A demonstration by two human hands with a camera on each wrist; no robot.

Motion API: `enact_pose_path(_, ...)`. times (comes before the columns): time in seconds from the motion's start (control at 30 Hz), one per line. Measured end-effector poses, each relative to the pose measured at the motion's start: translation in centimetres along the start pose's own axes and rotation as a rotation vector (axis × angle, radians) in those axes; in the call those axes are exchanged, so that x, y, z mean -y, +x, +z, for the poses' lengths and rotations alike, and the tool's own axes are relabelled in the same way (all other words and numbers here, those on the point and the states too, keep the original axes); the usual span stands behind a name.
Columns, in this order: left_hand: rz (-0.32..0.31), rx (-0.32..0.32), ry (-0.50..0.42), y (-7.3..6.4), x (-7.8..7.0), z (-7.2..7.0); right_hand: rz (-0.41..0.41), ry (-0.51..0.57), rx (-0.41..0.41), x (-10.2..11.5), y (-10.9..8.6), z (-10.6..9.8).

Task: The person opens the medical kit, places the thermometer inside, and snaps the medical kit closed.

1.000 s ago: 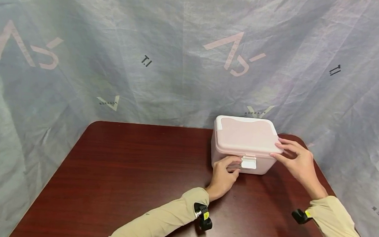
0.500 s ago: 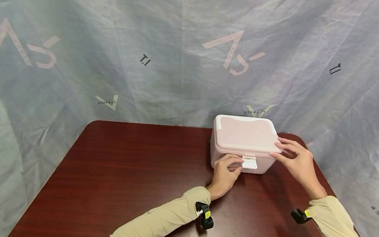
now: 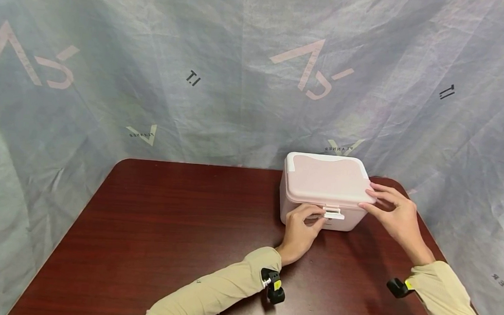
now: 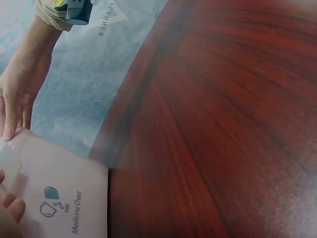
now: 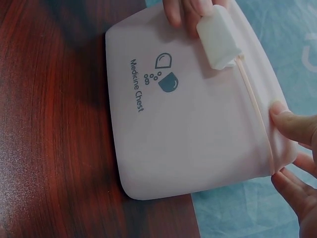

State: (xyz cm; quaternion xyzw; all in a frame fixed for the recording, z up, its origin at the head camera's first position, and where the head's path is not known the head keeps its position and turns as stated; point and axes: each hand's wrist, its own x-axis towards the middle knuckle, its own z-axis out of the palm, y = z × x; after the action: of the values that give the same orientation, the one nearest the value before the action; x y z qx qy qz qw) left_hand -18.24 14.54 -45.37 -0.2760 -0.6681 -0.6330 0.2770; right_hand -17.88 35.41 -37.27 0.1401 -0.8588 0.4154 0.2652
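Note:
A pale pink medicine chest [image 3: 327,180] with a white-edged lid stands at the far right of the table, its lid down. My left hand [image 3: 300,234] pinches the white latch [image 3: 335,215] on its front, and the latch flap sticks outward from the wall. In the right wrist view, left-hand fingertips [image 5: 190,12] press against one side of that latch. At the chest's right front corner, my right hand [image 3: 394,216] holds the lid, thumb on one face and fingers round the other side. Printed on the front is "Medicine Chest" with a capsule drawing, also seen in the left wrist view.
The dark red-brown wooden table [image 3: 177,220] has rounded far corners. Grey printed cloth [image 3: 222,77] hangs behind it and along both sides, close behind the chest. Black cameras are strapped at both wrists, over beige sleeves [image 3: 221,287].
The latch flap has swung upward and outward from the chest's front, with my left fingers moving slightly along with it. My right hand stays at the lid's corner.

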Motion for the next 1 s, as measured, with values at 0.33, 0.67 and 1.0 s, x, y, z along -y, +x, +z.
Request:
enact_pose_path(0.33,-0.006,-0.029,0.058,0.3,0.9,0.3,-0.007,0.018,-0.002,-0.4,0.0,0.0)
enact_pose_path(0.67,0.058,-0.018,0.120,0.8,0.8,0.2,-0.003,0.022,0.000,-0.5,0.0,0.1)
enact_pose_path(1.0,0.055,0.059,0.195,1.0,0.6,0.1,-0.001,0.013,0.003,-0.4,-0.1,0.0)
